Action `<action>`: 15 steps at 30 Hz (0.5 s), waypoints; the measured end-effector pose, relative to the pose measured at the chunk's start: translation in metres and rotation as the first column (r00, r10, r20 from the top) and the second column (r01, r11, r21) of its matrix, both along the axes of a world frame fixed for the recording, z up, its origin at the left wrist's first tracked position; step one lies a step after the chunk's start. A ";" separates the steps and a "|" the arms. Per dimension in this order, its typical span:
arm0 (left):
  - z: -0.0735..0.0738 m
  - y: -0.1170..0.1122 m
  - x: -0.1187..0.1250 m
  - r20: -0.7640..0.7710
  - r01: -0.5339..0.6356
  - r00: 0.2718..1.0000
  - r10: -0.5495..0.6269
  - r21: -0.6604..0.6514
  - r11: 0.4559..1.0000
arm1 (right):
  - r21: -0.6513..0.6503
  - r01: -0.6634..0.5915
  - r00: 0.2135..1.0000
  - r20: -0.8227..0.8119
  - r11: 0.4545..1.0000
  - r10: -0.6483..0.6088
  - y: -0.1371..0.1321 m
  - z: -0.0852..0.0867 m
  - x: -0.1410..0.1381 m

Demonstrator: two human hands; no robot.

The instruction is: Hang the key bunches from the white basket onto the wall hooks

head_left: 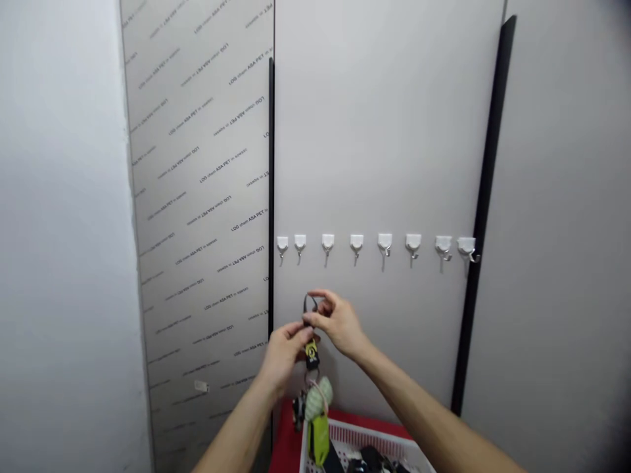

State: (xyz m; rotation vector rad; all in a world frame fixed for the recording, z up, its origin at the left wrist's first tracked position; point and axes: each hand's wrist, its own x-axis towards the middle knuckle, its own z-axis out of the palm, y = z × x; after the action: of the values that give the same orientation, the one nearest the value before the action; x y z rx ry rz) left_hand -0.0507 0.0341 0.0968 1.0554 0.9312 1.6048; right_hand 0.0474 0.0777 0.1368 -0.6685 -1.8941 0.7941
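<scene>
A keychain (312, 355) with a black and yellow strap hangs between my two hands in front of a pale cabinet door. My left hand (288, 348) pinches the strap just above its yellow patch. Higher up, my right hand (338, 322) has thumb and fingers closed at the dark loop (306, 305), which stands up above them. From the ring below dangle a pale green charm (319, 399), a bright lime-green tag (319, 439) and some dark pieces too blurred to name. A row of white hooks (328, 243) is fixed to the door above my hands.
Below stands a white plastic basket (365, 435) with several dark items in it, on a red surface (284, 433). Black vertical handle strips (486, 190) edge the door. At left are a panel with printed film (197, 197) and a white wall (64, 230).
</scene>
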 end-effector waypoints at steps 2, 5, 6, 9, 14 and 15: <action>0.016 0.007 -0.010 0.040 -0.079 0.996 0.077 0.058 0.995 | 0.096 0.064 0.998 -0.027 0.993 -0.061 0.005 0.019 -0.015; 0.042 0.018 -0.026 0.072 -0.187 0.981 0.179 0.124 0.974 | 0.200 0.178 0.983 -0.085 0.964 -0.164 0.013 0.045 -0.037; 0.050 0.021 -0.031 0.079 -0.221 0.974 0.212 0.137 0.966 | 0.218 0.208 0.977 -0.099 0.954 -0.190 0.016 0.053 -0.044; 0.067 0.032 -0.042 0.061 -0.306 0.952 0.300 0.166 0.938 | 0.258 0.286 0.958 -0.103 0.923 -0.268 0.026 0.067 -0.062; 0.068 0.055 -0.055 -0.058 -0.388 0.915 0.399 0.143 0.911 | 0.349 0.423 0.883 0.045 0.836 -0.466 0.041 0.063 -0.082; 0.065 0.059 -0.056 -0.084 -0.398 0.908 0.409 0.126 0.909 | 0.370 0.441 0.860 0.086 0.818 -0.503 0.043 0.060 -0.083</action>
State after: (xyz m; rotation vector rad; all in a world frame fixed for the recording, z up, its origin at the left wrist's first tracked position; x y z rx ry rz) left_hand -0.1070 0.0931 0.1619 1.0792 1.2101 1.9702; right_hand -0.0357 0.1207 0.1971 -0.9648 -1.8446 0.0809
